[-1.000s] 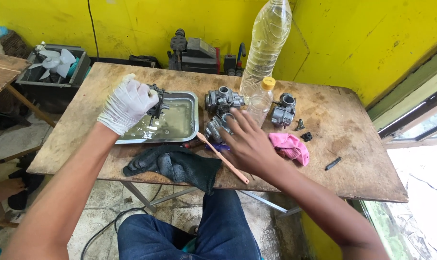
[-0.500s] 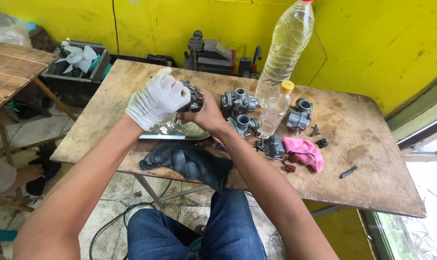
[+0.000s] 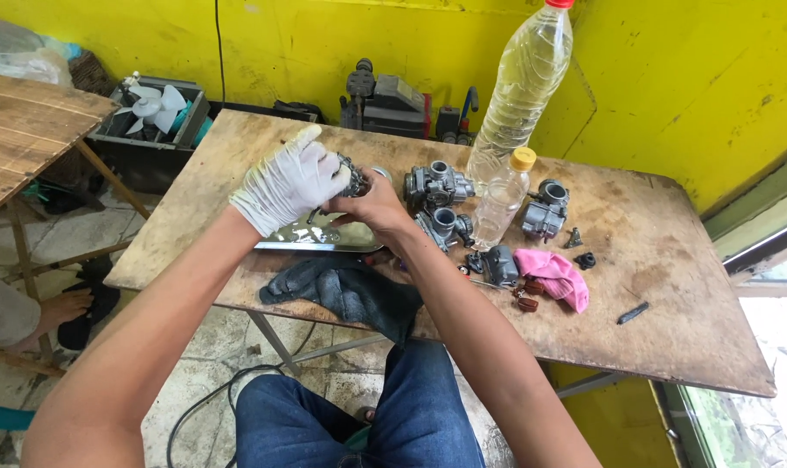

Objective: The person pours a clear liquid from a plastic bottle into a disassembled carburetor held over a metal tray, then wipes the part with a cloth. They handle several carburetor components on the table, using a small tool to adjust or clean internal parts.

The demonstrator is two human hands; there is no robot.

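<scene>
My left hand (image 3: pixel 288 184) wears a white glove and grips a small grey metal carburetor part (image 3: pixel 355 179) above a shallow metal tray (image 3: pixel 302 244) of liquid. My bare right hand (image 3: pixel 372 206) holds the same part from the right side. Both hands meet over the tray at the near left of the wooden table (image 3: pixel 671 295). The part is mostly hidden between the fingers.
Several grey carburetors (image 3: pixel 437 186) lie mid-table beside a tall clear bottle (image 3: pixel 522 82) and a small yellow-capped bottle (image 3: pixel 504 201). A pink rag (image 3: pixel 554 276) and a dark cloth (image 3: pixel 346 290) lie near the front. A crate with a white fan (image 3: pixel 151 113) stands at left.
My right hand left the carburetors at mid-table and moved left to join the gloved left hand on the part above the tray. The view shifted slightly.
</scene>
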